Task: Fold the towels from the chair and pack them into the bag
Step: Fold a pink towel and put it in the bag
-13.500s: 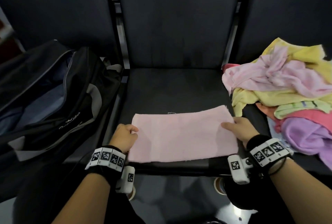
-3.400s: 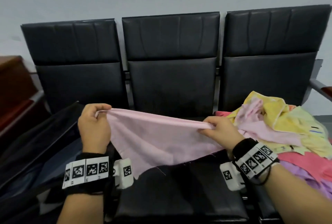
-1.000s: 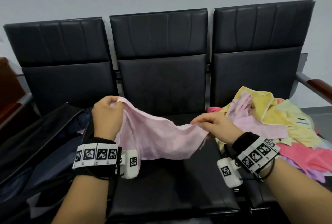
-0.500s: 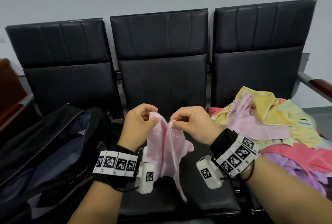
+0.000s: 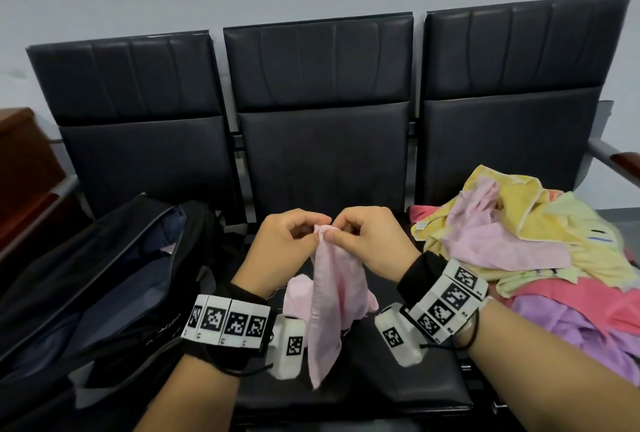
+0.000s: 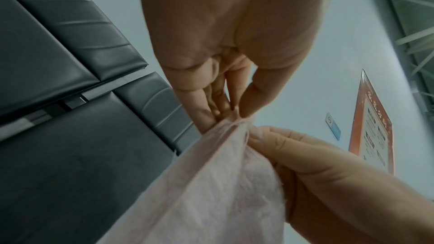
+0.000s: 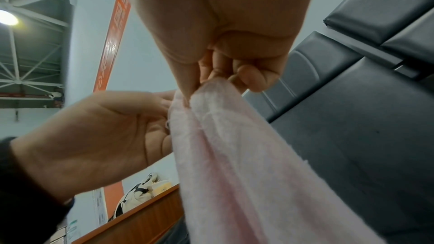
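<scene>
Your left hand (image 5: 284, 251) and your right hand (image 5: 370, 244) both pinch the top corners of the thin pale pink cloth towel (image 5: 332, 303), held together in the air above the middle black padded seat (image 5: 381, 376). Each grip is closed on the fabric between thumb and fingertips. The towel looks very light and limp, so it hangs and bunches; it will probably slip out of line easily. Take it at the corners and edges. The open black bag (image 5: 104, 293) waits at your left; the heap of coloured towels (image 5: 519, 251) lies at your right.

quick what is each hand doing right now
Left hand: pinching the top edge of the pink towel.
Right hand: pinching the same top edge, right beside the left.
</scene>
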